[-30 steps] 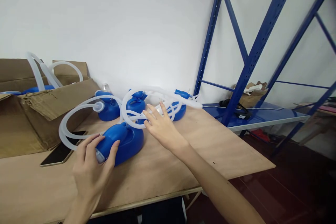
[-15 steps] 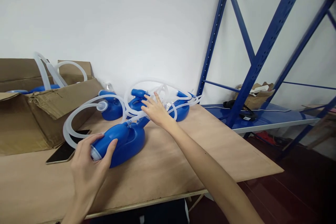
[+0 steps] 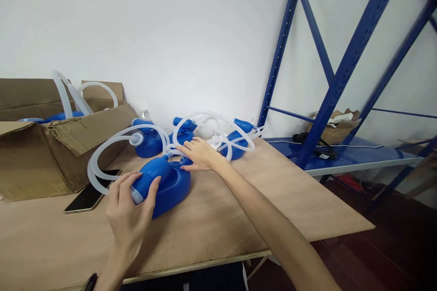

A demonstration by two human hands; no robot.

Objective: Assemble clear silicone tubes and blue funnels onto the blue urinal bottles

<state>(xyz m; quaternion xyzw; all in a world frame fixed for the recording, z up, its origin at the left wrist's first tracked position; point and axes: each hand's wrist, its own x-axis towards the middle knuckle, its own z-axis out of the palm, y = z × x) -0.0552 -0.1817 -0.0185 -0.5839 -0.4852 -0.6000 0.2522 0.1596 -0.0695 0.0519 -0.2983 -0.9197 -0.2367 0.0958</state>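
Observation:
A blue plastic container [image 3: 175, 189] lies on the wooden table, with a blue bottle-shaped part [image 3: 154, 173] along its upper left side. My left hand [image 3: 131, 198] grips the near end of that part, thumb on the right and fingers on the left, around its clear cap. At the container's far end is my right hand [image 3: 198, 154], its thumb near the neck and its fingers by the translucent tube; whether it grips anything is hard to make out. The tube [image 3: 94, 163] loops leftward from there. More blue containers [image 3: 149, 143] with tubes stand behind.
On the left is an open cardboard box [image 3: 34, 163] holding tubes and blue parts. A black phone [image 3: 87, 198] lies beside it. Blue metal shelving [image 3: 355, 54] rises at the right, with a small carton [image 3: 336, 132] and black items on its shelf.
My right hand has come down and nearer to the container's neck, its fingers less spread. My left hand still grips the blue part, which appears slightly further right. The tubes behind have shifted.

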